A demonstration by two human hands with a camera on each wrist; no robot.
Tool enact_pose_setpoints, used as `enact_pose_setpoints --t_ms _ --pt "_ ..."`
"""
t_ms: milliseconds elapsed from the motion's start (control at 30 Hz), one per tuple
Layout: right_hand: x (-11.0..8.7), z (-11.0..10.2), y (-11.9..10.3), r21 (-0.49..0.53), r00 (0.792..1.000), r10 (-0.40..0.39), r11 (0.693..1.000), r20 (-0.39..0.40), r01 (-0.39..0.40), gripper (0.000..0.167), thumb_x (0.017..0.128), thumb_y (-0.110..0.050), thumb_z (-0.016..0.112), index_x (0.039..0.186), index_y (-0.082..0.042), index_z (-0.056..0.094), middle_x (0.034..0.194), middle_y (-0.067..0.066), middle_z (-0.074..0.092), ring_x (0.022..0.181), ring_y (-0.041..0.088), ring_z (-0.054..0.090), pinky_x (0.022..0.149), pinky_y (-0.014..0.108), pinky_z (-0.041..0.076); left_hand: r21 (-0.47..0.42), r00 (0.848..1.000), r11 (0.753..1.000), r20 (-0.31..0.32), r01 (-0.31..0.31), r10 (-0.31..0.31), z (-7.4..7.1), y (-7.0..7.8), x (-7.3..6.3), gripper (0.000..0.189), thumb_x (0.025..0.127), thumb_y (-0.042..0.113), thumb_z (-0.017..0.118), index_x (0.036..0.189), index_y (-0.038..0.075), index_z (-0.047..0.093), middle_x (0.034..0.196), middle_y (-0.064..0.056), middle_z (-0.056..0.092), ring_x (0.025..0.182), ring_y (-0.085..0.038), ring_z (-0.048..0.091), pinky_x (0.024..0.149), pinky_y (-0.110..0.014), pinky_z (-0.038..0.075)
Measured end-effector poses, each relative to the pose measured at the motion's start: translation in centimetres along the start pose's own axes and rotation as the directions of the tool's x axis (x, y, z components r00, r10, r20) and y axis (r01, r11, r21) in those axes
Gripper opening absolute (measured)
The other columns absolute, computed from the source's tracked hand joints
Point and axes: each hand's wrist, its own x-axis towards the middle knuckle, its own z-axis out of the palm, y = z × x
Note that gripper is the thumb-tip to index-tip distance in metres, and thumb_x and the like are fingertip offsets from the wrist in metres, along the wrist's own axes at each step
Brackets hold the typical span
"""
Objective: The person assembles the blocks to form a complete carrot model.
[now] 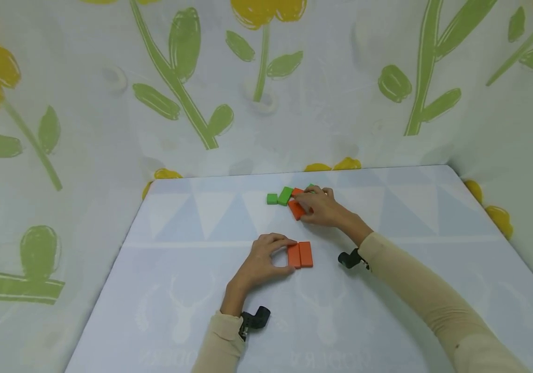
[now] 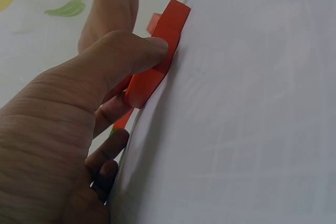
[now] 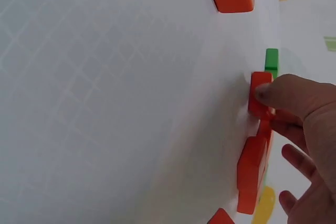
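Two orange-red blocks stand side by side on the table. My left hand (image 1: 259, 263) pinches the left block (image 1: 293, 257) between thumb and fingers, with the right block (image 1: 306, 254) flush against it. In the left wrist view, the thumb presses on the near orange-red block (image 2: 149, 81). Farther back, my right hand (image 1: 326, 210) pinches another orange-red block (image 1: 296, 211) at the front of a small cluster. In the right wrist view its thumb lies on that block (image 3: 258, 107); the other fingers are partly hidden behind.
Left of the right hand lie a small green block (image 1: 272, 199) and a longer green block (image 1: 285, 196). Another orange-red block (image 1: 297, 191) touches the cluster, partly covered by the fingers. More orange-red blocks (image 3: 251, 163) show in the right wrist view. A flowered wall (image 1: 313, 114) rises behind the table.
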Motion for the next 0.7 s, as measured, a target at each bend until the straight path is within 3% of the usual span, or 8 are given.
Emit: enact_pose_setpoints --t_ms 233,500,700 --pt "-1.4 -0.7 -0.3 0.052 0.997 -0.029 0.998 -0.069 0.033 0.046 0.084 -0.035 0.081 0.123 -0.017 0.068 0.127 -0.001 0.064 0.132 0.03 0.036 0.105 0.059 0.019 0.002 1.0 1.0 -0.008 -0.006 0.006 0.0 0.0 -0.1 0.055 0.083 0.038 0.08 0.134 0.032 0.063 0.132 0.01 0.053 0.125 -0.014 0.041 0.105 -0.044 0.032" --pt "-5.0 -2.5 -1.0 0.056 0.988 -0.064 0.996 -0.139 0.073 0.048 0.083 -0.031 0.082 0.124 -0.013 0.067 0.122 0.0 0.067 0.13 0.03 0.037 0.102 0.058 0.023 -0.005 1.0 1.0 -0.018 0.0 0.0 -0.3 0.2 0.0 0.054 0.082 0.035 0.08 0.133 0.03 0.064 0.131 0.009 0.053 0.125 -0.016 0.042 0.106 -0.046 0.03" --pt "-7.7 -2.6 -1.4 0.052 0.985 -0.086 0.994 -0.151 0.095 0.05 0.082 -0.032 0.083 0.125 -0.014 0.066 0.124 0.0 0.067 0.127 0.028 0.04 0.099 0.055 0.024 -0.021 1.0 1.0 -0.004 0.01 -0.01 -0.2 0.2 0.0 0.054 0.083 0.036 0.08 0.134 0.03 0.064 0.131 0.008 0.053 0.126 -0.016 0.041 0.107 -0.047 0.03"
